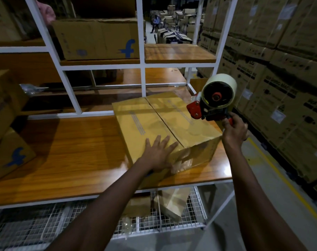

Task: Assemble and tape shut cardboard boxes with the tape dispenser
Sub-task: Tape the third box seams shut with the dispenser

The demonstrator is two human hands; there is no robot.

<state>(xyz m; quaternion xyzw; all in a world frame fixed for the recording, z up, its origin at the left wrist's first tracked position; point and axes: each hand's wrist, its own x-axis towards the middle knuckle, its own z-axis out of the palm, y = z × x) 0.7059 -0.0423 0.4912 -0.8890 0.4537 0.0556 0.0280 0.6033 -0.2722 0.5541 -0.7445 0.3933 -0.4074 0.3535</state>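
— Where's the box from where you stand?

— The cardboard box [159, 122] sits at the right end of the wooden table [72, 151], flaps folded down. Its centre seam [165, 122] runs away from the person, slanting left.

— And the hands?

— The left hand [158, 154] lies flat on the near left flap, fingers straight, pressing. The right hand [234, 131] is wrapped round the handle of the tape dispenser [213, 98], held in the air just off the box's right edge.

— So the seam lies left of the dispenser?

— Yes. I'd guess it must swing left and line up with that long seam. I can't tell whether tape covers it.
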